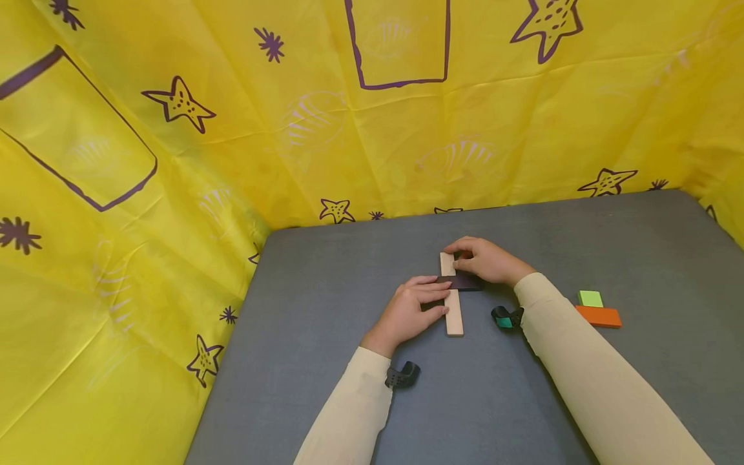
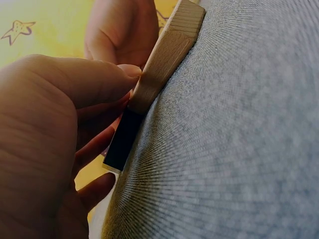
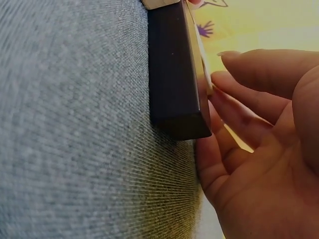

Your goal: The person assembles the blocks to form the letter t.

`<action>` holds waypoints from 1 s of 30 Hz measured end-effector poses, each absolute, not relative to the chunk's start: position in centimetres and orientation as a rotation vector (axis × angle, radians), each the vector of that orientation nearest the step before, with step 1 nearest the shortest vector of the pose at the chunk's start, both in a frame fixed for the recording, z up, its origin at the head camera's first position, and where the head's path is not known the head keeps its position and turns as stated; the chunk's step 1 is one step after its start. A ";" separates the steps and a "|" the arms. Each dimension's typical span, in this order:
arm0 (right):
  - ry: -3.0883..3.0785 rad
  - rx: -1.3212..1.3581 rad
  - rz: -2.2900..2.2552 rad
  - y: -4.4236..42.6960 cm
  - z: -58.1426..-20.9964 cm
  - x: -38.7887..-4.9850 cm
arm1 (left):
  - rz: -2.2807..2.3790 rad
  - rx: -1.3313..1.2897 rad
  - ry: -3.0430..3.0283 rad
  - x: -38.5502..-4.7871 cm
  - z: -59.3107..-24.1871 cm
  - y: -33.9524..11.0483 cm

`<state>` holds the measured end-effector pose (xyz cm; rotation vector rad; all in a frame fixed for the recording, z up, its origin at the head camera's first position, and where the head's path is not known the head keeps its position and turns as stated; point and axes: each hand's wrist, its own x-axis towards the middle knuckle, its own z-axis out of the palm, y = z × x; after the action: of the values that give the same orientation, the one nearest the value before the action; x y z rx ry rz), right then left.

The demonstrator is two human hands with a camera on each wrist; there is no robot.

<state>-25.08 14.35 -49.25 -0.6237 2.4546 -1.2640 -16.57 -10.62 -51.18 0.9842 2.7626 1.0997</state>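
Note:
On the grey table, a dark block (image 1: 466, 282) lies crosswise between a near wooden block (image 1: 454, 316) and a far wooden block (image 1: 446, 265). My left hand (image 1: 408, 311) stretches its fingers over the dark block's left end. Its thumb touches the near wooden block's side, seen close in the left wrist view as a pale wooden block (image 2: 167, 59). Thumb and forefinger of my right hand (image 1: 488, 259) are curled about the far wooden block. In the right wrist view the dark block (image 3: 174, 69) partly hides that contact.
A green block (image 1: 590, 298) and an orange block (image 1: 600, 316) lie together right of the right forearm. Yellow printed cloth (image 1: 383, 148) hangs behind and left of the table (image 1: 325, 284). Each wrist carries a dark strap-mounted device.

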 end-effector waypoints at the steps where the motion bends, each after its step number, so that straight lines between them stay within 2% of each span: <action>1: 2.451 -0.619 -1.266 14.4 -49.2 -25.1 | 1.099 0.992 2.765 -16.6 -51.2 -10.6; 14: 2.424 -0.613 -1.340 15.2 -48.2 -24.0 | 1.091 1.005 2.856 -16.8 -51.4 -10.6; 30: 2.509 -0.673 -1.515 17.8 -44.0 -20.5 | 1.094 0.901 2.748 -18.5 -52.2 -10.4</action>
<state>-20.49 17.81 -44.02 -0.6733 2.5091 -1.5150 -18.53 -10.42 -52.19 0.9009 2.7479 1.0940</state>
